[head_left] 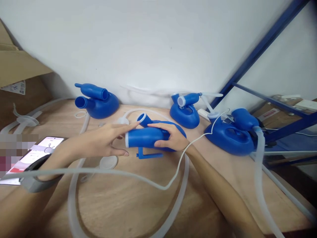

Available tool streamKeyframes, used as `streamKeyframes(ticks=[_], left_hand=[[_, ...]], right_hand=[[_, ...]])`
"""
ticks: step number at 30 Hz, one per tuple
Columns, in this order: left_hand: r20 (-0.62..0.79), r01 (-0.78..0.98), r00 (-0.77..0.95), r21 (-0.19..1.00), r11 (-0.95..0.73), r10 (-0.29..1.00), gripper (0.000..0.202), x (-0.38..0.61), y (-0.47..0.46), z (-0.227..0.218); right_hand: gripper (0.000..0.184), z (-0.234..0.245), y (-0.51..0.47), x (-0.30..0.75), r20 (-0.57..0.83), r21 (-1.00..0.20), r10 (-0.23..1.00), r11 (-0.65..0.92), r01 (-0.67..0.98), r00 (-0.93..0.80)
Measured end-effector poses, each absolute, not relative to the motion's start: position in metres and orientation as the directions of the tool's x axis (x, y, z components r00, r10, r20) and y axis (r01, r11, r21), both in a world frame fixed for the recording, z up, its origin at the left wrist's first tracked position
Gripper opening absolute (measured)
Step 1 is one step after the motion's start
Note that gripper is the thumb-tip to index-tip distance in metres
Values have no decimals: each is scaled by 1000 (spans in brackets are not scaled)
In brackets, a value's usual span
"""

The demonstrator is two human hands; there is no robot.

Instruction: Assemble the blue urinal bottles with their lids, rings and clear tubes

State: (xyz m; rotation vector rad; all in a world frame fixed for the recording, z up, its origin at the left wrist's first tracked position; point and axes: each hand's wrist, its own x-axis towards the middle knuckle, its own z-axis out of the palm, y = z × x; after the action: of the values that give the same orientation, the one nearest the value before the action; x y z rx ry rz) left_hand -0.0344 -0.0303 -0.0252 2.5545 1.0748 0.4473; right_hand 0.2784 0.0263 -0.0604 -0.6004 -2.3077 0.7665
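From the head view, my right hand (170, 135) is clenched over the body of a blue vessel (145, 138) that lies on its side near the middle of the table (123, 208). I judge this grip pins it so it cannot roll. My left hand (99, 142) is released, its fingers spread. The forefinger is stretched to the vessel's open spout and the thumb sits below its white-rimmed end, seemingly to steady that end. A thin white cable (173, 175) trails across my right wrist. I count four blue vessels in all: the one I hold, a far-left vessel (99, 100), a middle vessel (187, 114) by the wall and a right vessel (230, 137). There is one round white cap (109, 162) just under my left hand and one phone (37, 153) beside that forearm. The clear tubes (71, 195) loop over each other, so I cannot count them.
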Motion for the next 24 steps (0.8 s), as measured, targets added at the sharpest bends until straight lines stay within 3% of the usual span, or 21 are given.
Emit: streamKeyframes(ticks=[2,5,10,13,17,21,24], left_hand=[[127,647,635,451,-615,762,95,-35,-31,-22],[89,681,601,463,-567,794,80,-38,-30,-19],[17,796,474,420,-436,880,68,-59,-23,-21],[-143,820,415,487,-301,899,65,-74,-15,-27],[-354,779,459,601,-178,815,66,-85,0,-40],[-318,743,451,651,-154,834,81,-82,16,-63],[-200,694,449,692,-199,871,85,-73,24,-81]], right_hand=[[74,-62,26,277,410,-658,582,722,214,-703],[73,-64,25,276,376,-630,550,742,230,-746],[68,-66,30,281,387,-473,513,823,313,-766],[57,-71,41,290,474,-374,549,834,407,-689],[57,-82,57,302,506,-197,575,803,563,-643],[59,-92,65,307,443,-144,644,737,660,-624],[60,-93,66,306,417,-142,680,704,696,-603]])
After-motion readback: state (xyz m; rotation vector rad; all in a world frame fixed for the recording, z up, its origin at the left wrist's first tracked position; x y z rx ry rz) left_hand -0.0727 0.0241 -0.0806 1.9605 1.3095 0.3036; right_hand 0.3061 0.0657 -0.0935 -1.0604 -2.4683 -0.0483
